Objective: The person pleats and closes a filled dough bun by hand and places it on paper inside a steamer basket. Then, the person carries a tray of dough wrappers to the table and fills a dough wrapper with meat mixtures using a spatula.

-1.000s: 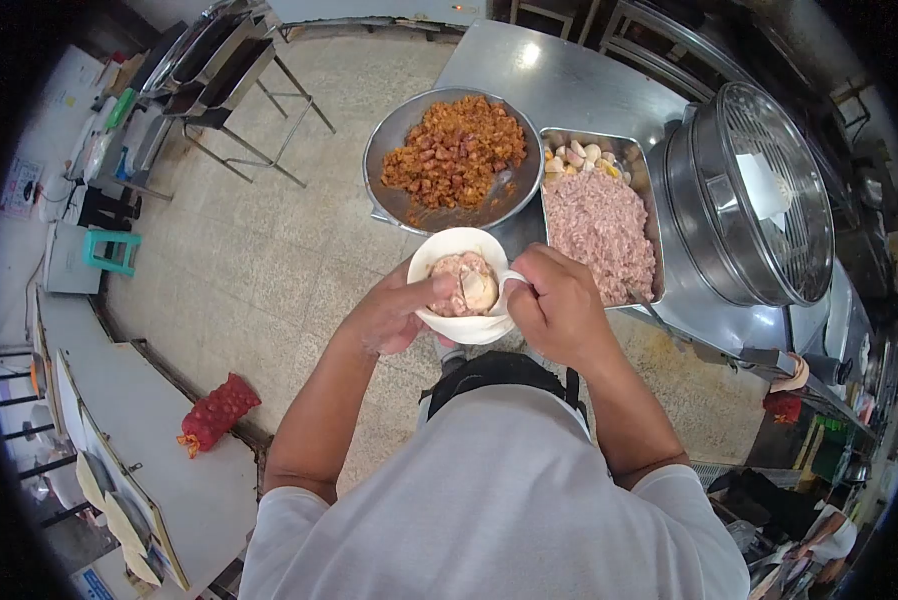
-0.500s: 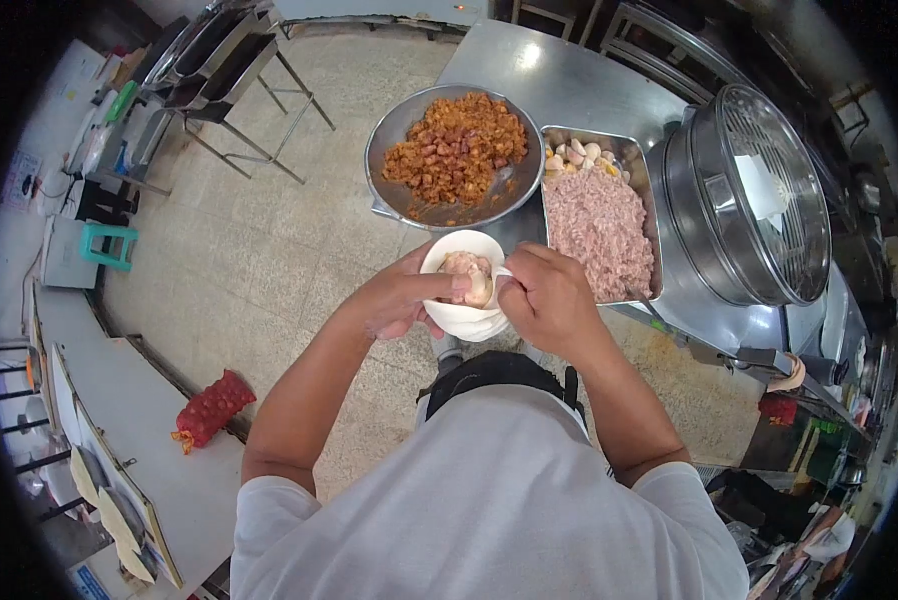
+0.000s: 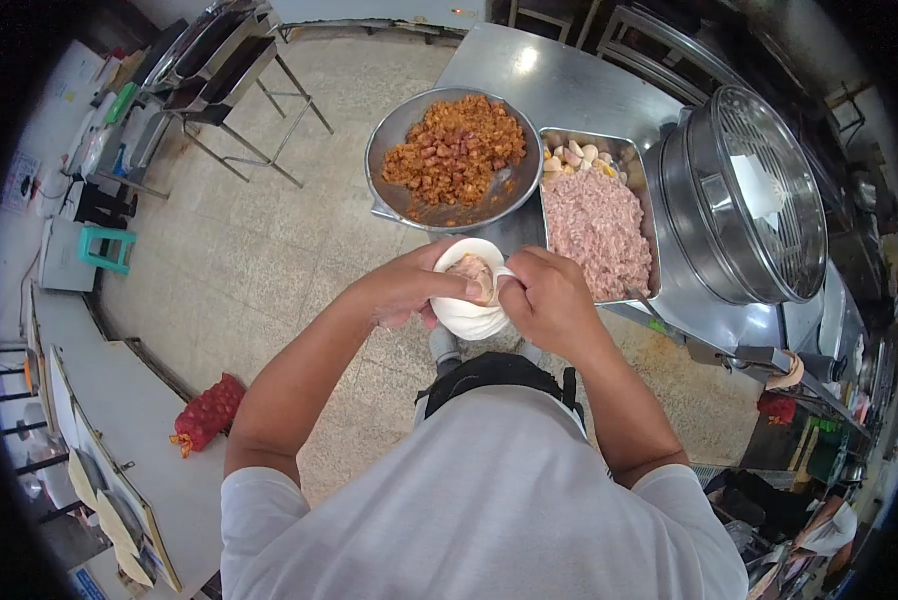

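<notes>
A white round dough wrapper (image 3: 479,320) with pinkish meat filling (image 3: 472,268) in its hollow is held between my hands. My left hand (image 3: 419,287) cups it from the left, its thumb lying over the filling. On the right, my right hand (image 3: 544,295) pinches the edge of the dough. Beyond the hands stands a metal bowl (image 3: 377,190) of reddish-brown cooked filling (image 3: 459,150). Beside it, a rectangular metal tray (image 3: 652,200) holds minced pink meat (image 3: 599,225) and pale, egg-like pieces (image 3: 584,155) at its far end.
Stacked metal steamers (image 3: 709,210) stand on the steel table (image 3: 569,75) at the right. A red net sack (image 3: 209,410) lies at the lower left. A teal stool (image 3: 107,248) and a metal stand (image 3: 259,150) are at the upper left.
The dough opening has turned and narrowed a little, with less filling showing. My left hand and forearm have shifted slightly; my right hand still pinches the edge.
</notes>
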`<state>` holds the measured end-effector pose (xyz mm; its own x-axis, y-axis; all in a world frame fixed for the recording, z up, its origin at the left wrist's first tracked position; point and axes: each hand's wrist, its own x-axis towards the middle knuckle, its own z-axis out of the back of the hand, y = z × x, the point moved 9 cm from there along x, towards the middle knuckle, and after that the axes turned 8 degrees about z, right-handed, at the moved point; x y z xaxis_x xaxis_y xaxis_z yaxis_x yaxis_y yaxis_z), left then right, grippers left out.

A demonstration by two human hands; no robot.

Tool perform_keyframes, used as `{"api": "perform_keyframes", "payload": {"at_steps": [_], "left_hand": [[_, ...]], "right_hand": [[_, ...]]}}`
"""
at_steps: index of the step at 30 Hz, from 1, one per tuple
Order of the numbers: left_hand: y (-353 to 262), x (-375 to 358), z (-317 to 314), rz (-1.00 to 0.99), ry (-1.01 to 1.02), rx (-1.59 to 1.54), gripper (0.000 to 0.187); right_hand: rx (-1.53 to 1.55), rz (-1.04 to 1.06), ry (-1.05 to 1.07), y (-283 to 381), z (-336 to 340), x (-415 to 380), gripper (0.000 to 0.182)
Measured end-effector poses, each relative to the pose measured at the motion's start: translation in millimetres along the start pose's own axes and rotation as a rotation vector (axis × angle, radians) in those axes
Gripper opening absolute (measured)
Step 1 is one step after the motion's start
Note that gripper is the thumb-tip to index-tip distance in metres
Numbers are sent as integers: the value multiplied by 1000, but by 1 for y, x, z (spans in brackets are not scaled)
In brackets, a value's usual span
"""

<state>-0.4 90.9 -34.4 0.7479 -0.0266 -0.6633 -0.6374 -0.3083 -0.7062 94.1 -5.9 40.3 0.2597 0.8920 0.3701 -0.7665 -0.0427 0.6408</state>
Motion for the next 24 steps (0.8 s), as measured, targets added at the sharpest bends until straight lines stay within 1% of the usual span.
{"api": "perform_keyframes", "payload": {"at_steps": [2, 6, 8, 9, 11, 12, 14, 18, 20, 21, 23, 24], "left_hand": [[-1, 2, 0, 6, -26, 97, 68], [-9, -2, -2, -23, -20, 112, 72], [-11, -2, -4, -22, 61, 118, 70], [-12, -1, -4, -22, 63, 120, 70], [-9, 0, -4, 32, 73, 163, 67], [-9, 3, -3, 31, 72, 161, 67], [-6, 10, 2, 49, 31, 212, 64], [0, 14, 3, 49, 27, 225, 64], [-8, 10, -2, -13, 72, 147, 63], [-8, 12, -1, -15, 71, 147, 63], [-11, 15, -5, -83, 130, 207, 63], [-15, 14, -6, -84, 129, 207, 63]], "right_hand": [[-19, -7, 16, 1, -1, -1, 11], [38, -42, -45, 7, 13, 5, 11], [76, -43, -107, 7, 18, 11, 11], [75, -44, -109, 5, 17, 11, 11], [88, -64, 6, -4, 0, 10, 10], [88, -63, 8, -7, -3, 8, 10], [6, -50, 111, -9, -16, 4, 10], [10, -65, 128, -11, -18, 0, 11], [5, -70, 23, -7, -2, 4, 8], [4, -68, 23, -6, -1, 7, 8], [60, -84, -85, -7, 8, 12, 11], [59, -83, -86, -8, 8, 13, 11]]}}
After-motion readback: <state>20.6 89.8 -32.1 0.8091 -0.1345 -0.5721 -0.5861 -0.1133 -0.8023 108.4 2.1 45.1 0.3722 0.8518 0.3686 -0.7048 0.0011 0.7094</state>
